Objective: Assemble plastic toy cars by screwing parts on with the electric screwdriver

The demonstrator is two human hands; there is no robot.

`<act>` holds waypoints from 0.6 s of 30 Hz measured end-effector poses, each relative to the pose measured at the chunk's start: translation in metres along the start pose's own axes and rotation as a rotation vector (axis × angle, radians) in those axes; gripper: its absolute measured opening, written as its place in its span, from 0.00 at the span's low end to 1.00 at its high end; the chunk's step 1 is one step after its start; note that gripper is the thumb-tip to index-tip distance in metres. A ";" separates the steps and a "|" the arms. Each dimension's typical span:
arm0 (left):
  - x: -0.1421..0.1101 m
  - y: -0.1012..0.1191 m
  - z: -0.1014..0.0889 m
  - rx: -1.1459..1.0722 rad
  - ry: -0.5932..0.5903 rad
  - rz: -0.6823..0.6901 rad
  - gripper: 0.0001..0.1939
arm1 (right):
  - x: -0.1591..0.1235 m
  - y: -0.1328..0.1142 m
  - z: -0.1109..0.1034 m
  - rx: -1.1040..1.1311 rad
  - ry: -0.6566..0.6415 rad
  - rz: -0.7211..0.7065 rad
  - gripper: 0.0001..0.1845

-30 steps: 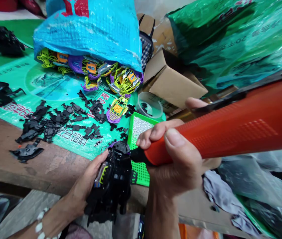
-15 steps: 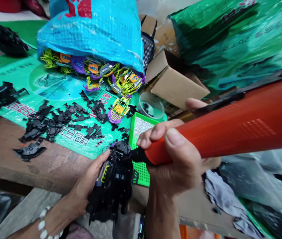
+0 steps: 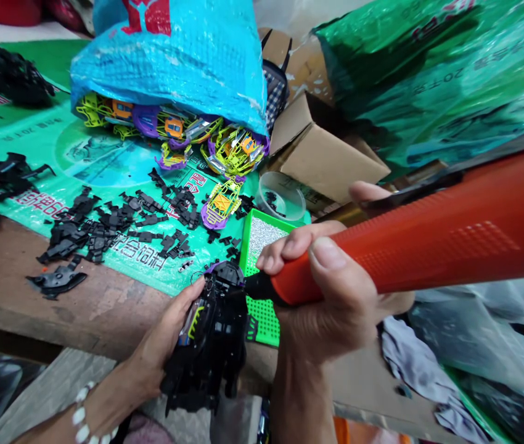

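Note:
My left hand point(image 3: 168, 336) is closed around the side of a black toy car chassis point(image 3: 213, 345), which shows purple at its far end and yellow-green on its left flank. My right hand point(image 3: 327, 283) grips a red electric screwdriver point(image 3: 419, 228), its body running off to the right. The black nose of the tool points left and meets the chassis near its far end; the bit itself is hidden. Beyond the chassis lies a green tray point(image 3: 262, 327) with a perforated near part and small silvery screws point(image 3: 264, 236) in its far part.
Black plastic parts point(image 3: 98, 225) lie scattered over a green printed sheet point(image 3: 105, 148). A blue bag point(image 3: 169, 61) spills yellow and purple car bodies point(image 3: 237, 148). A clear round tub point(image 3: 281, 196) and a cardboard box point(image 3: 327, 148) stand behind the tray. A grey cloth point(image 3: 421, 370) lies right.
The view has shifted slightly, so the table items appear a little farther right. Both hands keep their hold, and the screwdriver nose stays against the chassis.

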State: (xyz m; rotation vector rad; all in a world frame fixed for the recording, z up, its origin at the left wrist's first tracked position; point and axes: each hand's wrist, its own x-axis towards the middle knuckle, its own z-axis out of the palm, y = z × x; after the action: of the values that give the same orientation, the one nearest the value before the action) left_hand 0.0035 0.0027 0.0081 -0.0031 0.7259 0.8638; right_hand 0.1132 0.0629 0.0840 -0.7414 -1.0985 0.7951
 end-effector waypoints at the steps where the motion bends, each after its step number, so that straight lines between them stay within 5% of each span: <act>1: 0.000 0.001 0.001 -0.008 0.026 0.040 0.18 | 0.000 0.000 0.000 -0.001 0.000 0.000 0.18; 18: -0.001 0.002 0.006 -0.006 0.051 0.111 0.18 | -0.003 -0.003 0.003 -0.055 0.006 0.007 0.16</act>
State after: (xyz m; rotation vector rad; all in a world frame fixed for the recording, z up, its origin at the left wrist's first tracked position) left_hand 0.0055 0.0053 0.0136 0.0103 0.7764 0.9745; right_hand 0.1103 0.0587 0.0860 -0.7936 -1.1160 0.7708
